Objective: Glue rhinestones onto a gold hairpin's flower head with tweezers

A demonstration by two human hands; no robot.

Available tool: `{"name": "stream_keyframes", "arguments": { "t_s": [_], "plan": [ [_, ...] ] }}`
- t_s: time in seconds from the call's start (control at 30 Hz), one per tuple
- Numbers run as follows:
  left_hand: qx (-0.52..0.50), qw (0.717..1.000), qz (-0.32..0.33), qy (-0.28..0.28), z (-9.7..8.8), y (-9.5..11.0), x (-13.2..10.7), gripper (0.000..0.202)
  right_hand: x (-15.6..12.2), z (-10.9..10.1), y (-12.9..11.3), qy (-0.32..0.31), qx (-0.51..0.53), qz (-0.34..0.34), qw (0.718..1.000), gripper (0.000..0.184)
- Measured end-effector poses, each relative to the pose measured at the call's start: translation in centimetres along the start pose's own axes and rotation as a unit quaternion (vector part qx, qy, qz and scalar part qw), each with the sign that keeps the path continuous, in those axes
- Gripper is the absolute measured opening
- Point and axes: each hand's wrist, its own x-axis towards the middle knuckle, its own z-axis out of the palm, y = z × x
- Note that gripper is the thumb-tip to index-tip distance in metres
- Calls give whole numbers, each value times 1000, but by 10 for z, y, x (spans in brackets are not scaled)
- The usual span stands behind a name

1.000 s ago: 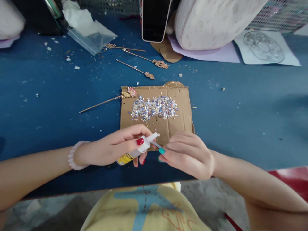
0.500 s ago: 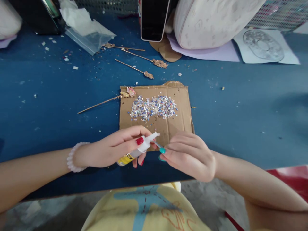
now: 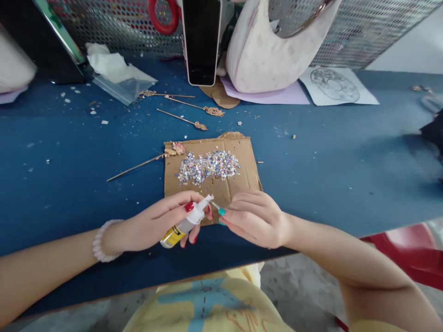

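Left hand grips the bottle, right hand pinches a thin stick just beside the nozzle, sparkly bits on cardboard

Right hand covers most of the thin tool (too small to identify); left hand hides part of the bottle. Phone cut by top edge, dark object by right.
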Motion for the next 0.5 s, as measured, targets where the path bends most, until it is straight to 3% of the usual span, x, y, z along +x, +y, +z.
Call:
{"name": "stream_keyframes", "arguments": {
  "t_s": [0.33, 0.5],
  "plan": [
    [18, 999, 34, 15, -2, -2, 4, 27, -1, -2, 4, 10, 44, 10, 999, 1],
    [47, 997, 57, 26, 0, -3, 6, 28, -2, -3, 1, 38, 92, 42, 994, 11]
  ]
}}
